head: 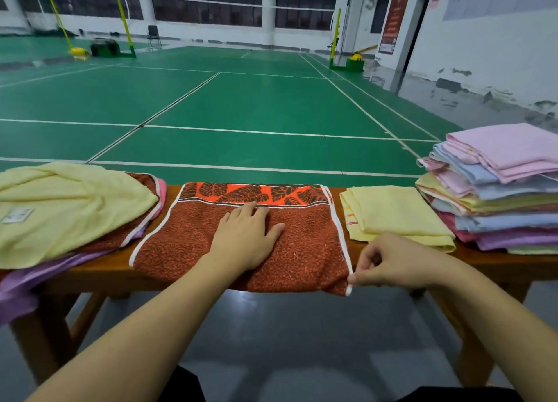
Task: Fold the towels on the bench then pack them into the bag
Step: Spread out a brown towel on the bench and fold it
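- Rust-red towel (pixel 241 244) lies flat mid-bench (pixel 90 273), near edge hanging just over the front.
- Left hand (pixel 246 238) rests on it, fingers straight and spread, pressing it down.
- Right hand (pixel 392 262) pinches the white-trimmed near right corner between thumb and fingers (pixel 354 279).
- Handling guess: soft, light terry, no stiffness; will sag unless held at corners or the trimmed hem.
- Unfolded pile (pixel 60 208) left, folded yellow towel (pixel 398 214) and stack (pixel 495 190) right.
- Bag not in view; stack and pile cut off at the frame edges; layer count of the red towel unclear.
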{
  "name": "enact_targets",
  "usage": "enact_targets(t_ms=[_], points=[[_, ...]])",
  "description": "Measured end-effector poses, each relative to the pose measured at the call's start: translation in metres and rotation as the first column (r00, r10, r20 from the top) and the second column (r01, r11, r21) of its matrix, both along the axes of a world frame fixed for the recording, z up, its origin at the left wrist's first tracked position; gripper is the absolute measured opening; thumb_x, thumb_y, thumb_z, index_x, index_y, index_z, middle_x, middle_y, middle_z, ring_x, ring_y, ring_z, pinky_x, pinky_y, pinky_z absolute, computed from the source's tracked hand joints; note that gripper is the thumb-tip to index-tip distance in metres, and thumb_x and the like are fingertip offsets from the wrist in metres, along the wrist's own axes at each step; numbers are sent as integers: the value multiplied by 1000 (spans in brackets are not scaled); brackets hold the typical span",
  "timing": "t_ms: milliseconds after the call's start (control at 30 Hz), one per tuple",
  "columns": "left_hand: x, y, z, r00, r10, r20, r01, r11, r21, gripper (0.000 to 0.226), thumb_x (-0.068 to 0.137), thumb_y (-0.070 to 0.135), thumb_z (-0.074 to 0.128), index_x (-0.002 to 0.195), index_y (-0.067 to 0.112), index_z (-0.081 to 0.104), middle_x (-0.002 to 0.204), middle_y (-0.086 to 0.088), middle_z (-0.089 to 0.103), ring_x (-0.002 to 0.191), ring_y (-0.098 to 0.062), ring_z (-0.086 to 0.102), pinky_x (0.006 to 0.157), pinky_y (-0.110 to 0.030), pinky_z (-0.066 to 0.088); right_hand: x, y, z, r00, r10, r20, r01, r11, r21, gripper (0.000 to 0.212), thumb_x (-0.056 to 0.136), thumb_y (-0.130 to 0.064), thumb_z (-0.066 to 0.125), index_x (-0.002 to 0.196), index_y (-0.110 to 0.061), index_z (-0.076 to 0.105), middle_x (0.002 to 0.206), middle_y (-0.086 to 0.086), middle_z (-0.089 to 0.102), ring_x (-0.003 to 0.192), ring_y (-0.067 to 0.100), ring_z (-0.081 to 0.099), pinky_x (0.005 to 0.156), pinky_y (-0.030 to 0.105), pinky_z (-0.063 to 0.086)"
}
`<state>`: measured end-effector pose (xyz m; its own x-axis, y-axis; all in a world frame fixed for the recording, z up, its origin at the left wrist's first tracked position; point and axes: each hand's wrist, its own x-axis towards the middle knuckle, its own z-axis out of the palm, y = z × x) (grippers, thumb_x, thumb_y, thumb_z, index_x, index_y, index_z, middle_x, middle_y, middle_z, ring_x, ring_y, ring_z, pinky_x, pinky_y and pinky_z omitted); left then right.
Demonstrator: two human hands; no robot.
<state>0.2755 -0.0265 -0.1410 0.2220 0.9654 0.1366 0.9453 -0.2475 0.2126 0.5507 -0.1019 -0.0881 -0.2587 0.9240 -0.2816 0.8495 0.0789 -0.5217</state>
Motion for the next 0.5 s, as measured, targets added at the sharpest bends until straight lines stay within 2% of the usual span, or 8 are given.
enact_targets(t_ms=[100,167,267,300,367,433,500], points=[[11,-13,13,970,-230,78,212,959,190,44,100,54,49,129,23,60,128,1,60,120,-22,55,101,-39,46,5,5,14,993,-98,-60,103,990,97,42,84,-54,75,67,-15,75,55,-5,61,49,4,46,49,18,36],[28,-31,22,899,-426,100,391,884,255,32,97,53,55,113,27,66,110,8,61,107,-14,57,91,-34,50,3,22,17,971,-188,-147,220,945,243,43,88,-54,70,67,-17,75,58,-4,66,49,6,51,53,21,43],[56,-56,15,772,-635,-41,622,740,257,38,86,61,65,102,27,64,99,8,59,94,-15,55,79,-35,51,-9,65,12,944,-276,-178,325,868,375,42,91,-52,67,74,-15,77,67,0,72,66,18,67,69,38,57],[65,-61,8,739,-657,-148,670,695,262,49,78,66,69,103,25,61,99,5,58,92,-18,54,77,-36,50,-13,83,11,947,-291,-138,322,859,398,42,92,-54,65,77,-16,76,72,-1,73,71,20,68,74,40,59],[75,-66,-7,707,-611,-357,701,672,238,74,62,75,74,107,20,56,102,0,56,90,-22,52,75,-36,46,-18,121,8,946,-322,-20,302,862,406,47,92,-60,61,85,-16,77,83,0,74,77,18,68,78,40,59],[82,-68,-19,708,-552,-441,686,686,243,86,55,76,77,111,16,52,104,-2,54,90,-22,50,75,-37,44,-22,155,1,927,-357,116,295,884,362,62,91,-69,54,83,-11,75,82,4,73,76,22,68,72,36,58],[85,-65,-23,729,-515,-451,667,682,299,81,59,71,79,111,15,52,104,-3,53,89,-22,49,74,-37,43,-27,181,-8,901,-375,216,301,902,310,70,87,-78,49,69,-11,61,69,5,61,71,27,61,65,33,49]])
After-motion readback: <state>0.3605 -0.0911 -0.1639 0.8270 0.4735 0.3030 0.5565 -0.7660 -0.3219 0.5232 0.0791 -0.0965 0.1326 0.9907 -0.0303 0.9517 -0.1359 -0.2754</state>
